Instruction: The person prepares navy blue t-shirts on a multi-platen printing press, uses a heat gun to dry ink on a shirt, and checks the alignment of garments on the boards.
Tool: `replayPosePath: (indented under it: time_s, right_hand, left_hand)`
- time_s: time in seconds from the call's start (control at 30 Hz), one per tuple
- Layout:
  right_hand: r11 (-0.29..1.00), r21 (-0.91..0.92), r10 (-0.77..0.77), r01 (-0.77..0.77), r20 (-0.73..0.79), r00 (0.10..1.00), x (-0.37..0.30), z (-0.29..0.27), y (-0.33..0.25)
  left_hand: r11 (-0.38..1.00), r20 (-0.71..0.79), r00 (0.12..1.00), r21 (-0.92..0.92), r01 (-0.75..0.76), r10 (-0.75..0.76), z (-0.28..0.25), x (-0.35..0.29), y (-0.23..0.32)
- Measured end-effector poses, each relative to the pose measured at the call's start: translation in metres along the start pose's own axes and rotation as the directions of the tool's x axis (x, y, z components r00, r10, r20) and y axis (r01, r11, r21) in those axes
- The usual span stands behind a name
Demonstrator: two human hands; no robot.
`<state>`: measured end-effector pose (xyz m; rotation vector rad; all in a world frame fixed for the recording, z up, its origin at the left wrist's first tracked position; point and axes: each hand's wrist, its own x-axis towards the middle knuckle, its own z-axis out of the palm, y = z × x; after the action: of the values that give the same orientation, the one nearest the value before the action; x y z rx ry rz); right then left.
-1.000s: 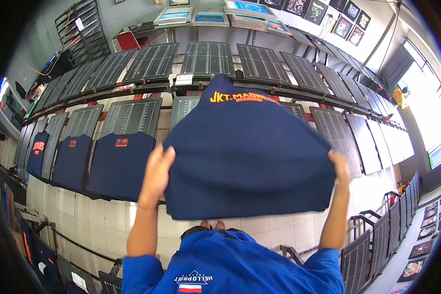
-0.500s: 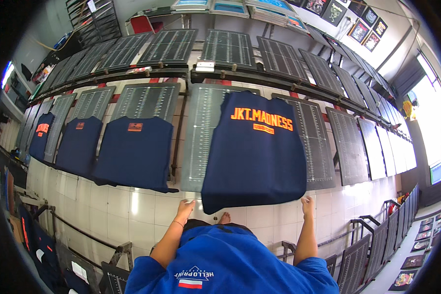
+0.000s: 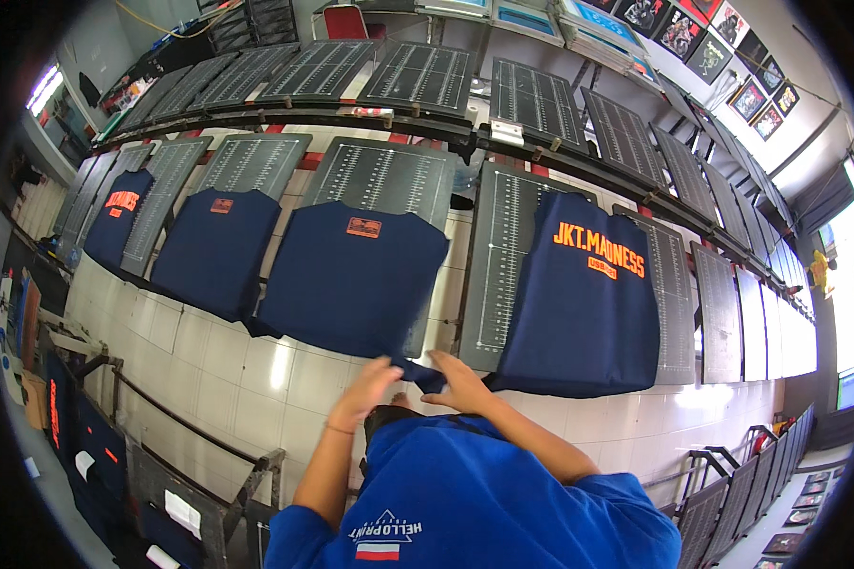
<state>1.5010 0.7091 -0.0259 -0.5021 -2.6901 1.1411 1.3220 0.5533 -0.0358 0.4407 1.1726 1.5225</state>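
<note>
A navy garment panel with a small orange print (image 3: pixel 351 261) lies over a dark board, its near right corner stretching toward me. Beside that corner is my left hand (image 3: pixel 364 391), its fingers smeared by motion. My right hand (image 3: pixel 460 384) reaches across to the corner's other side, thumb and fingers apart around the cloth; whether it touches is unclear. To the right, a navy garment panel with large orange lettering (image 3: pixel 584 303) lies across two boards, with neither hand on it.
More navy panels (image 3: pixel 216 242) lie on boards to the left. A rear row of ruled black boards (image 3: pixel 536 102) stands on metal rails. At lower left is a rack rail (image 3: pixel 185 417); at lower right, stacked boards (image 3: pixel 731 503). Framed screens (image 3: pixel 598 38) lie at the back.
My view has shifted left. Both hands have left the sides of the large-lettered panel and come together at the near corner of the small-print panel. The large-lettered panel now lies farther onto the boards.
</note>
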Motion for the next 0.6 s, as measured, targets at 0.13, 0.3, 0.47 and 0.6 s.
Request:
replayPosePath:
  time_s: [0.13, 0.3, 0.47, 0.6]
  right_hand:
    - [0.985, 0.163, -0.072, 0.054, 0.102, 0.992, 0.045, 0.027, -0.025]
    - [0.917, 0.397, -0.011, -0.028, 0.094, 0.995, 0.076, 0.001, -0.113]
    - [0.979, 0.171, -0.094, 0.111, -0.104, 0.990, 0.067, -0.023, -0.120]
    - [0.760, 0.646, 0.069, 0.075, -0.195, 0.978, 0.056, -0.067, -0.114]
  left_hand:
    - [0.755, -0.176, 0.921, -0.530, -0.386, 0.348, -0.035, -0.036, 0.110]
    - [0.904, -0.094, 0.983, -0.388, -0.180, 0.156, -0.024, -0.036, 0.076]
    - [0.903, -0.250, 0.899, -0.146, -0.403, 0.361, 0.037, -0.041, 0.135]
    - [0.772, -0.206, 0.751, 0.041, -0.634, 0.628, 0.065, -0.052, 0.179]
